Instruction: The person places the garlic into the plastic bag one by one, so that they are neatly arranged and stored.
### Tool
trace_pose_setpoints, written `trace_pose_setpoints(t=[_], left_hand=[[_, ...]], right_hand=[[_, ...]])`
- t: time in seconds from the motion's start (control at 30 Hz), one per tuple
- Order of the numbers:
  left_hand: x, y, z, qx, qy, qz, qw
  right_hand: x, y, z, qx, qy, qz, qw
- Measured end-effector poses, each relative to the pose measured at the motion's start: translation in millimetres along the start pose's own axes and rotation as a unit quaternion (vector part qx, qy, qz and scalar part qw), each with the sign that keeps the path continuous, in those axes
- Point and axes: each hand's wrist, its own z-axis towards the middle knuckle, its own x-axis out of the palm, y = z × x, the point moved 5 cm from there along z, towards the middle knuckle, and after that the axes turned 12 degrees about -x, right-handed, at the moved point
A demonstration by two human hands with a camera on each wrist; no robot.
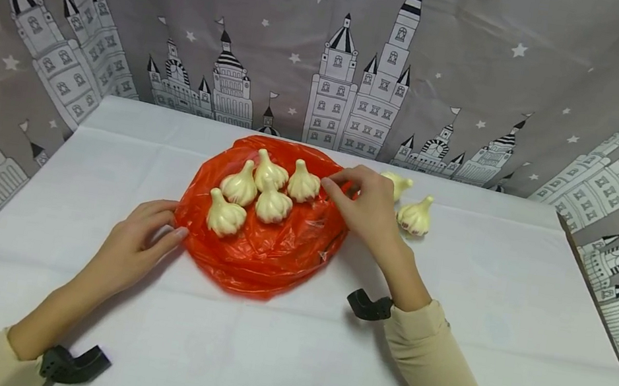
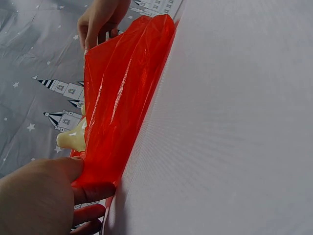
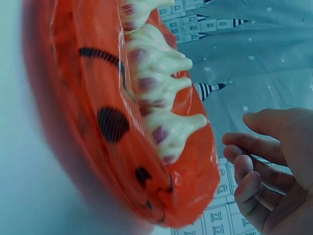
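A red plastic bag (image 1: pixel 269 260) with black print lies on the white table, its mouth spread open and its rim folded down. Several cream garlic bulbs (image 1: pixel 274 204) with purplish bases sit in it, necks up. At the left rim, my left hand (image 1: pixel 143 238) pinches the plastic between thumb and fingers; the left wrist view shows the thumb (image 2: pixel 73 169) on the near side. My right hand (image 1: pixel 365 201) is over the bag's right rim, beside the rightmost bulb (image 1: pixel 304 183). Seen from the right wrist, its fingers (image 3: pixel 254 147) are loosely bent around nothing.
Two more garlic bulbs lie right of the bag: one bulb (image 1: pixel 415 217) in full view, another bulb (image 1: pixel 397 185) partly behind my right hand. A grey curtain (image 1: pixel 285 36) printed with castles and stars hangs behind the white tablecloth (image 1: pixel 260 359).
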Motion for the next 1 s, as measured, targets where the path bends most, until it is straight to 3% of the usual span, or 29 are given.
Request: trace_pose_setpoints(t=[0.53,1.0], left_hand=[[-0.3,-0.1,0.3,0.006,0.000,-0.001,1.0000],[0.1,1.4,0.0,-0.005,0.005,0.002,1.0000]], right_hand=[[-59.1,-39.1,-29.4,0.019,-0.039,-0.057,0.9974],[-120.4,-69.4,-59.5,0.063,-0.083,-0.132,0.9857]])
